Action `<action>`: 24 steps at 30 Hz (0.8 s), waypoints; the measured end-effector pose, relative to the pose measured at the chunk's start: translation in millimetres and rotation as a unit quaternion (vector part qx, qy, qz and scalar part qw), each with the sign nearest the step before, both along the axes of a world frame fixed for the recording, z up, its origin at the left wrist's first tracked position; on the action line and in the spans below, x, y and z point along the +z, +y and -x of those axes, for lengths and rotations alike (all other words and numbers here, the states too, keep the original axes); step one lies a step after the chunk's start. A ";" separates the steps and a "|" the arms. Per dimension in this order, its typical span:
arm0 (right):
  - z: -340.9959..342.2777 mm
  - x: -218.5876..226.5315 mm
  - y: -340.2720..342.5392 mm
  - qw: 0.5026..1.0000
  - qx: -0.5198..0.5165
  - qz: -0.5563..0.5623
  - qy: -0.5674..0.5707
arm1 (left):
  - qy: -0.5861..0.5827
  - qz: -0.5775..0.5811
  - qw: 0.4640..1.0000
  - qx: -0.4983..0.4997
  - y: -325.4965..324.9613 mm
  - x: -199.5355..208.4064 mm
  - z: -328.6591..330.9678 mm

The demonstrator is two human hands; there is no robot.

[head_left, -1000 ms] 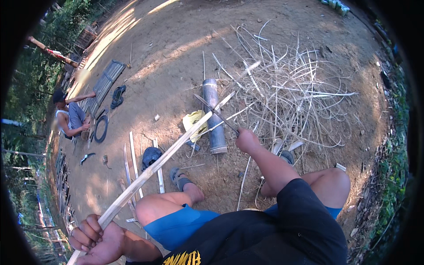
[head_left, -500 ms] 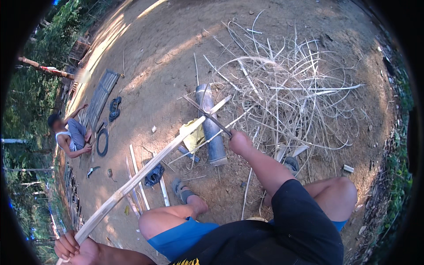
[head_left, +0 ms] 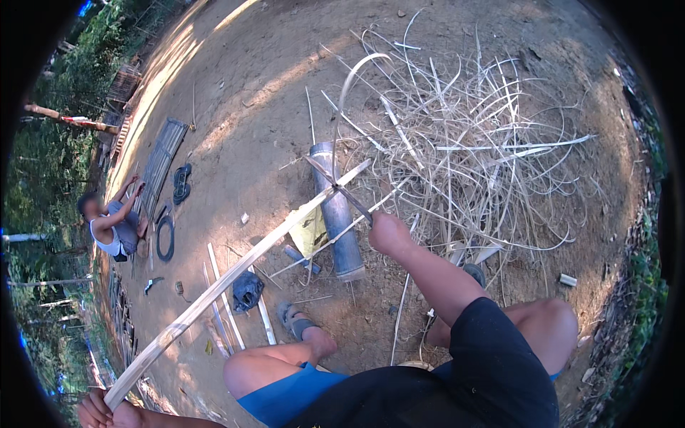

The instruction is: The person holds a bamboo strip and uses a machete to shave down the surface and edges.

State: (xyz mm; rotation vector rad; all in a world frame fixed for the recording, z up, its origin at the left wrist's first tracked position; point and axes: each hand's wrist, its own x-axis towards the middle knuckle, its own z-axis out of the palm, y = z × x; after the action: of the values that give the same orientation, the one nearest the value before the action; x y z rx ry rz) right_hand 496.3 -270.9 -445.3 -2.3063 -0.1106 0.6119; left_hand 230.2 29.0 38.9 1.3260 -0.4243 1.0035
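At the lower left, my left hand [head_left: 107, 411] is closed around the near end of a long pale bamboo strip [head_left: 235, 273]. The strip slants up to the right, and its far part lies across a thick grey-blue cylinder [head_left: 338, 228] on the ground. My right hand [head_left: 390, 234] grips a knife [head_left: 354, 202], its handle mostly hidden by the fingers. The dark blade crosses the strip above the cylinder. From where blade and strip meet, a thin curled shaving [head_left: 348, 80] rises and bends over to the right.
A big tangle of shavings [head_left: 492, 135] spreads at the right. Nearer me lie a yellowish sheet [head_left: 308, 232], a dark plastic bag [head_left: 247, 291] and several pale strips [head_left: 222, 289]. At the far left a seated person [head_left: 114, 225] works beside a slatted panel [head_left: 165, 153] and a black coil [head_left: 165, 239].
My left hand has moved down and left with the strip. The shaving at the blade now stands up in a hook instead of sweeping right. My right hand stays nearly in place.
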 end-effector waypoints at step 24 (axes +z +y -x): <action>-37.8 -77.9 -12.2 0.997 0.003 0.004 0.076 | 0.022 0.011 0.999 0.033 62.3 25.0 -13.7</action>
State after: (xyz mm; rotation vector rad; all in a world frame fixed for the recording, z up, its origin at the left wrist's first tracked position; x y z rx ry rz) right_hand 534.1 -283.0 -523.2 -2.2592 -0.0441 0.7896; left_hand 243.9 91.4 63.9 1.3463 -0.3368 1.0304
